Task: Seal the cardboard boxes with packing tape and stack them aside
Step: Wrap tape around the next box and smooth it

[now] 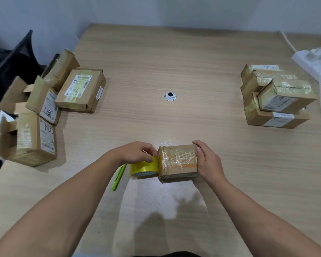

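Bare forearms (pixel 67 210) reach in from the near edge as we work at a wooden table (pixel 174 58), midway through taping one parcel. On our left a loose heap of cardboard boxes (pixel 80 89) waits, several with flaps standing open. On our right a stack of taped boxes (pixel 278 101) stands near a white power strip (pixel 311 64). Between our hands, at the near middle of the table, sits the small box (pixel 178 160), its top wrapped in clear tape. Our right hand (pixel 208 164) grips its right end, fingers curled over the far edge and thumb lying on top. Our left hand (pixel 135 153) curls over the yellow tape roll (pixel 144 168), which stands on edge against the box's left end, fingertips pinching at the roll where it meets the cardboard. We cannot tell whether a strip is already attached there. A green cutter (pixel 119 176) lies just beside the roll, under our left wrist. We judge the sealing step to be in hand. The next move likely calls for a firm hold on the box while tape is drawn across the seam, then a cut.
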Demonstrator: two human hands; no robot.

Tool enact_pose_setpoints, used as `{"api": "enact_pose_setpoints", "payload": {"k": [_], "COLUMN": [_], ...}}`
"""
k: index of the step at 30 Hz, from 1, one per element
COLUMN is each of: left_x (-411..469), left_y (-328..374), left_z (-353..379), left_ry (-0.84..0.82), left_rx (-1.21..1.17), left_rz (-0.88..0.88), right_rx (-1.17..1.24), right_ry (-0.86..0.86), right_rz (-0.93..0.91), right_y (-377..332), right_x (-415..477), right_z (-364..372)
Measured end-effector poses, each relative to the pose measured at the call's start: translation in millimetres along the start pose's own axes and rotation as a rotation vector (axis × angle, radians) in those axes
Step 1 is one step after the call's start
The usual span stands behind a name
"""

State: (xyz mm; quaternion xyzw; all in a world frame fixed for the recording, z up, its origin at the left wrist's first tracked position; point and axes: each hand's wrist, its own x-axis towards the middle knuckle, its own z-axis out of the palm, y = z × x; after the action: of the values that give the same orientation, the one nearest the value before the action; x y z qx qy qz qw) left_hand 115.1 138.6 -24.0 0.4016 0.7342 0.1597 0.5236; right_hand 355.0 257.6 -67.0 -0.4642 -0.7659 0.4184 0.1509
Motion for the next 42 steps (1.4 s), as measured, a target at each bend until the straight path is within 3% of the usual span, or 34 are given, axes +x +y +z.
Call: {"api": "enact_pose_setpoints", "payload": {"k": [13, 30, 35, 39, 42], "left_x": [0.6, -33.9, -45.1, -53.0, -61.0], "left_y": [-14.4, -26.9, -19.2, -14.0, -12.6], "left_z": [8.0, 6.1, 16.2, 26.2, 28.3], "left_ry": [0.046, 0.253, 0.355, 0.393, 0.409], "left_rx": [0.011, -0.259, -0.325, -0.378, -0.463], "left_rz": [0.027, -0.008, -0.024, -0.034, -0.022], "right_rx": [0.009, 0.061, -0.061, -0.050, -0.076], "right_ry": [-0.003, 0.002, 0.122, -0.100, -0.324], "right_rz": [-0.003, 0.000, -0.247, -0.510, -0.487], "right_y": [-1.1, -12.5, -34.6, -76.4, -98.3], "right_x": [0.1, 2.4, 0.2, -7.9, -12.8], "right_z": [0.7, -4.5, -4.6, 16.5, 39.6]}}
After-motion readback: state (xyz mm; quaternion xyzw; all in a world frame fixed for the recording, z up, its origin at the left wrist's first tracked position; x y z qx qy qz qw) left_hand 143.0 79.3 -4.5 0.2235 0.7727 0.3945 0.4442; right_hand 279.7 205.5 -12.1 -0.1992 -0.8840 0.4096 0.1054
